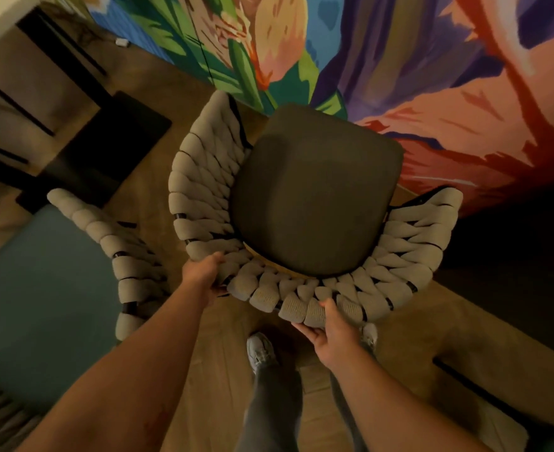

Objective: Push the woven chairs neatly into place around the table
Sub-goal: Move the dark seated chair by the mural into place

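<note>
Both grips are curled on the back rim of the woven chair [314,190] at frame centre, left grip [204,275] and right grip [336,337] set apart so it is steered squarely; the bench [41,288] is perhaps the teal slab at left.

hands: left hand [204,272] and right hand [334,340] both bare
arms: forearms [132,370] bare too, right up to the edge of the view
legs: grey trousers [272,402]; snug, soft-looking fabric, plain as far as I can tell
feet: left shoe [261,350] is a pale grey-white laced trainer; right shoe [371,336] looks the same, only partly visible
</note>
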